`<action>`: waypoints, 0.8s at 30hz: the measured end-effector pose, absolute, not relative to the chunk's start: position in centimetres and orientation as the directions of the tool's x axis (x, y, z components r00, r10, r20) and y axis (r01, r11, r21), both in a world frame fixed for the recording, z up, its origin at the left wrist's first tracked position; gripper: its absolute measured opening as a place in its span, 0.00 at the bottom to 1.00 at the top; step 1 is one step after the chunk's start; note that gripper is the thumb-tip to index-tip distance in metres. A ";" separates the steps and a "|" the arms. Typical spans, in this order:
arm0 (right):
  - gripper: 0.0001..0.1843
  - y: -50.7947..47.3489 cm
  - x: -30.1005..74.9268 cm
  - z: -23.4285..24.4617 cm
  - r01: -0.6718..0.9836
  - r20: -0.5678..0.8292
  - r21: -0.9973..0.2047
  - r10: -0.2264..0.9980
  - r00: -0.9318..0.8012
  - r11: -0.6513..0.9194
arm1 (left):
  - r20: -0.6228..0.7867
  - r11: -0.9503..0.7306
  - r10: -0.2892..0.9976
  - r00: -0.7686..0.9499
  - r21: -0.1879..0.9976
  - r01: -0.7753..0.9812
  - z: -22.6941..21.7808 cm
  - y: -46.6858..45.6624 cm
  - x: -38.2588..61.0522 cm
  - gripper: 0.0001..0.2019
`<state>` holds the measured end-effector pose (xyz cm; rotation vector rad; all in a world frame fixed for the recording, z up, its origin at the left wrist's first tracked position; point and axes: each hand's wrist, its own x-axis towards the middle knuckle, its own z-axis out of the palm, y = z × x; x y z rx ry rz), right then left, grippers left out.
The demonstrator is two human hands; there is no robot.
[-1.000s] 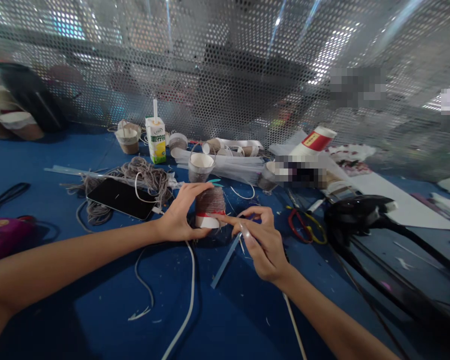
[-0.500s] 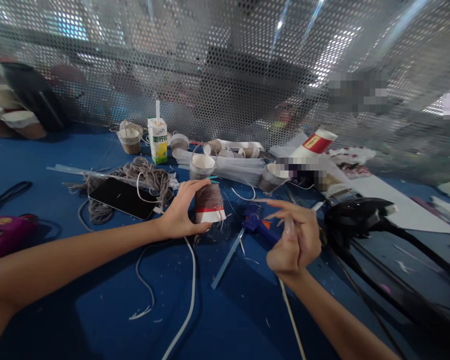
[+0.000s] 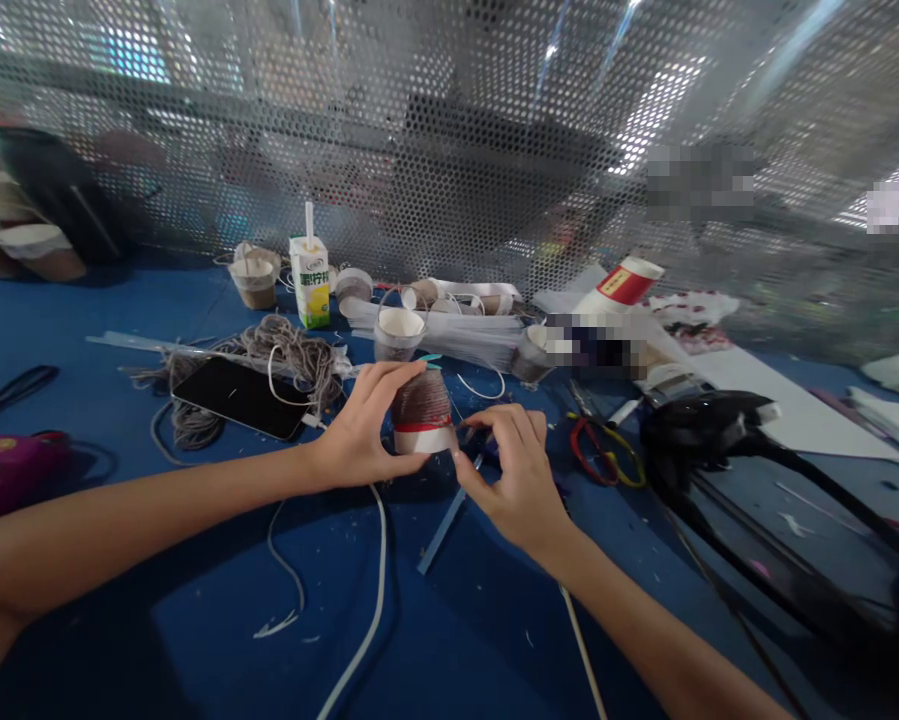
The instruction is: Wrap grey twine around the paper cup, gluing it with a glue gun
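Note:
A small paper cup (image 3: 424,440) with a white and red lower band, wrapped above in grey-brown cord, is tilted upside down over the blue table. My left hand (image 3: 370,425) grips it from the left, thumb below and fingers over the top. At the cup's right edge is my right hand (image 3: 513,470), its thumb and fingertips drawn together in a pinch; what lies between them is too small to make out. Mostly hidden behind that hand is a blue glue gun, its translucent glue stick (image 3: 441,530) sticking out toward me.
A phone (image 3: 239,395) lies by tangled grey cord (image 3: 288,345). Behind stand a drink carton (image 3: 310,285) and a cord-wrapped cup (image 3: 399,335). Scissors (image 3: 606,455) and a black strapped object (image 3: 708,425) lie at right. A white cable (image 3: 378,600) crosses the front.
My right hand has moved left to the cup's edge, its raised fingers coming together there. The scissors have come into sight. The left hand still grips the cup.

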<state>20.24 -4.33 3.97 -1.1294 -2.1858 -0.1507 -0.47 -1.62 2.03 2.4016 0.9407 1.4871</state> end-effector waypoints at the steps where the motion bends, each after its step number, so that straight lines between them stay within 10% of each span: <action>1: 0.04 -4.3 20.3 4.0 0.766 0.604 -0.173 0.681 -0.414 0.619 | 0.757 -0.799 0.574 0.311 0.436 0.413 2.1 -1.7 -0.5 0.38; 11: 0.06 -2.8 21.7 5.1 0.766 0.687 -0.220 0.653 -0.317 0.604 | 0.758 -0.817 0.577 0.304 0.528 0.234 2.1 -0.5 -1.2 0.39; 24: 0.06 -3.2 21.6 6.0 0.538 0.395 -0.374 0.655 -0.644 0.755 | 0.614 -0.695 0.673 0.413 0.716 0.068 1.9 -0.1 -1.5 0.42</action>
